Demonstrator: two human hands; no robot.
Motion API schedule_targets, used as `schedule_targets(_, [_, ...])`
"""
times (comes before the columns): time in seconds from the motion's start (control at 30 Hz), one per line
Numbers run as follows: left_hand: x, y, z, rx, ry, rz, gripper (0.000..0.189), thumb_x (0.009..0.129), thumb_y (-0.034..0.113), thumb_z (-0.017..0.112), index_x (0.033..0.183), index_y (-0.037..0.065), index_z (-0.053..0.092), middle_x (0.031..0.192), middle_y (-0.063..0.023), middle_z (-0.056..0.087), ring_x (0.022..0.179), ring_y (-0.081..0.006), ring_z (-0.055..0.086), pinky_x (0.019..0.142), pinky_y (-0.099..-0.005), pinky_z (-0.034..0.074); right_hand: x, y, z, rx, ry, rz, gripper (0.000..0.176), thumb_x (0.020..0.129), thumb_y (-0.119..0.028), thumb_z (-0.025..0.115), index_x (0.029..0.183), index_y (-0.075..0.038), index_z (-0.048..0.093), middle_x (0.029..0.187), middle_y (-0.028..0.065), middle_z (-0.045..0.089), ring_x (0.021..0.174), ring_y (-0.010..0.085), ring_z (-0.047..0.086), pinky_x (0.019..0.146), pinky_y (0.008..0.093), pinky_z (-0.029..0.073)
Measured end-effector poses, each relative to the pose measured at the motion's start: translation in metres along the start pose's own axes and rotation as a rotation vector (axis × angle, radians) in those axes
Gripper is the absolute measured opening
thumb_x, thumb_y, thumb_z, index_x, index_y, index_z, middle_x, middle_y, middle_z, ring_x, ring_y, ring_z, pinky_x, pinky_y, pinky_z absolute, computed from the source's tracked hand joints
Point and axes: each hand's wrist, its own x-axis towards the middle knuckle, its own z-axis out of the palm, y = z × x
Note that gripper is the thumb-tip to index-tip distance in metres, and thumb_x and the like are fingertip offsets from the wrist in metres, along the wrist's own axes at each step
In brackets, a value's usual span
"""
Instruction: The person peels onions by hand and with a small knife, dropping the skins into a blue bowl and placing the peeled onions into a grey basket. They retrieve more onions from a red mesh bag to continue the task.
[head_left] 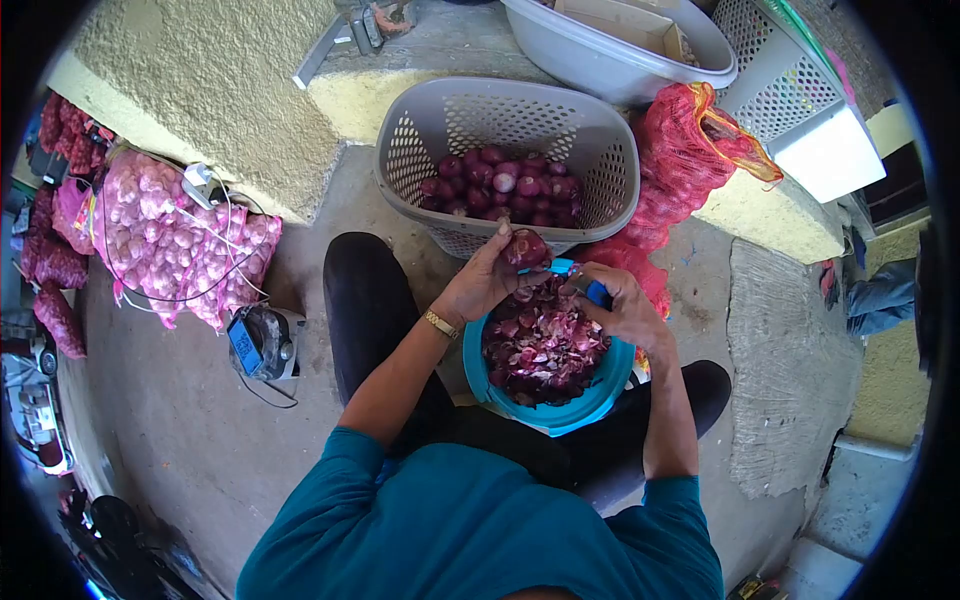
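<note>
My left hand (483, 285), with a gold watch on the wrist, is closed around a red onion (526, 249). The onion is held up at the front rim of the grey basket (395, 190). My right hand (625, 310) is closed on a small blue-handled tool (598, 293); its working end is mostly hidden by the fingers. Both hands are above a turquoise bucket (480, 375) between my legs. Papery onion skins and purple peelings (545, 345) fill much of it. Smooth purple onions (500, 183) lie inside the basket.
A red mesh sack (675, 165) leans at the basket's right. Behind stand a grey tub (610, 55) and another perforated basket (765, 70). On the left are a pink net sack of onions (170, 240) and a device with a blue screen (262, 342), with cables around them.
</note>
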Motion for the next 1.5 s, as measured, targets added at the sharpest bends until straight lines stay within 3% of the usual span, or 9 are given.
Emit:
schedule_targets(0.13, [0.004, -0.006, 0.008, -0.074, 0.058, -0.039, 0.058, 0.103, 0.052, 0.038, 0.138, 0.007, 0.045, 0.132, -0.0114, 0.057, 0.123, -0.0231, 0.055, 0.108, -0.0435, 0.044, -0.001, -0.01, 0.006, -0.016, 0.065, 0.14, 0.03, 0.077, -0.004, 0.081, 0.099, -0.002, 0.061, 0.089, 0.0021, 0.062, 0.08, 0.0078, 0.056, 0.071, 0.0249, 0.047])
schedule_targets(0.2, [0.003, -0.008, 0.012, -0.072, 0.006, -0.065, 0.06, 0.103, 0.054, 0.035, 0.138, 0.007, 0.045, 0.131, -0.0104, 0.057, 0.121, -0.0219, 0.056, 0.105, -0.0419, 0.045, 0.008, -0.008, 0.019, 0.041, 0.312, 0.0, 0.037, 0.073, -0.003, 0.083, 0.103, -0.002, 0.061, 0.09, 0.0041, 0.064, 0.081, 0.0098, 0.058, 0.074, 0.0258, 0.048])
schedule_targets(0.33, [0.001, -0.012, 0.021, -0.144, -0.051, -0.124, 0.065, 0.102, 0.059, 0.03, 0.138, 0.007, 0.046, 0.127, -0.0073, 0.059, 0.114, -0.0185, 0.057, 0.095, -0.0376, 0.048, 0.017, 0.001, 0.028, 0.005, 0.319, -0.081, 0.036, 0.073, -0.001, 0.083, 0.101, -0.002, 0.061, 0.09, 0.0053, 0.065, 0.082, 0.0118, 0.06, 0.077, 0.0269, 0.049])
schedule_targets(0.63, [0.005, -0.017, 0.007, -0.227, 0.031, -0.082, 0.054, 0.102, 0.056, 0.037, 0.129, 0.013, 0.054, 0.118, -0.0062, 0.061, 0.112, -0.0193, 0.057, 0.102, -0.0418, 0.043, 0.015, 0.01, 0.02, 0.106, 0.147, -0.134, 0.019, 0.075, 0.004, 0.076, 0.09, 0.0, 0.064, 0.083, 0.0049, 0.062, 0.076, 0.0154, 0.059, 0.072, 0.0268, 0.048])
schedule_targets(0.8, [0.009, -0.014, -0.004, -0.264, 0.068, -0.054, 0.053, 0.1, 0.057, 0.038, 0.125, 0.013, 0.055, 0.118, -0.0077, 0.063, 0.111, -0.0211, 0.059, 0.105, -0.0459, 0.043, 0.001, 0.001, 0.004, 0.036, -0.058, 0.086, 0.022, 0.075, -0.003, 0.079, 0.094, -0.004, 0.068, 0.068, 0.0002, 0.054, 0.065, 0.0072, 0.05, 0.059, 0.0261, 0.041])
schedule_targets(1.03, [0.01, -0.016, -0.006, -0.298, 0.069, -0.066, 0.053, 0.101, 0.055, 0.039, 0.126, 0.011, 0.053, 0.123, -0.0107, 0.06, 0.109, -0.0212, 0.059, 0.103, -0.0461, 0.046, -0.005, -0.002, -0.013, 0.035, -0.179, 0.309, 0.025, 0.073, -0.009, 0.083, 0.094, -0.004, 0.069, 0.066, -0.0032, 0.055, 0.062, 0.0042, 0.047, 0.058, 0.0256, 0.04])
schedule_targets(1.13, [0.011, -0.015, -0.001, -0.288, 0.078, -0.08, 0.052, 0.103, 0.052, 0.037, 0.129, 0.01, 0.051, 0.125, -0.0106, 0.058, 0.109, -0.0213, 0.058, 0.103, -0.0459, 0.045, 0.0, -0.001, -0.004, -0.056, -0.071, 0.214, 0.029, 0.074, -0.008, 0.083, 0.101, -0.005, 0.07, 0.07, -0.0014, 0.06, 0.067, 0.0036, 0.053, 0.062, 0.0249, 0.043])
schedule_targets(1.3, [0.009, -0.01, 0.011, -0.247, 0.07, -0.109, 0.048, 0.105, 0.048, 0.034, 0.133, 0.011, 0.049, 0.126, -0.0087, 0.057, 0.112, -0.0217, 0.056, 0.104, -0.0452, 0.043, 0.027, -0.002, 0.019, -0.148, 0.325, -0.209, 0.045, 0.073, -0.009, 0.084, 0.114, -0.004, 0.067, 0.103, 0.0102, 0.068, 0.096, 0.0202, 0.067, 0.084, 0.0315, 0.053])
schedule_targets(1.5, [0.006, -0.014, 0.009, -0.228, 0.005, -0.067, 0.046, 0.106, 0.045, 0.033, 0.136, 0.013, 0.047, 0.133, -0.0054, 0.054, 0.122, -0.0203, 0.052, 0.107, -0.0453, 0.04, 0.04, 0.004, 0.038, -0.146, 0.384, -0.153, 0.036, 0.075, -0.011, 0.083, 0.107, -0.002, 0.07, 0.107, 0.0118, 0.067, 0.099, 0.0238, 0.067, 0.086, 0.0331, 0.053])
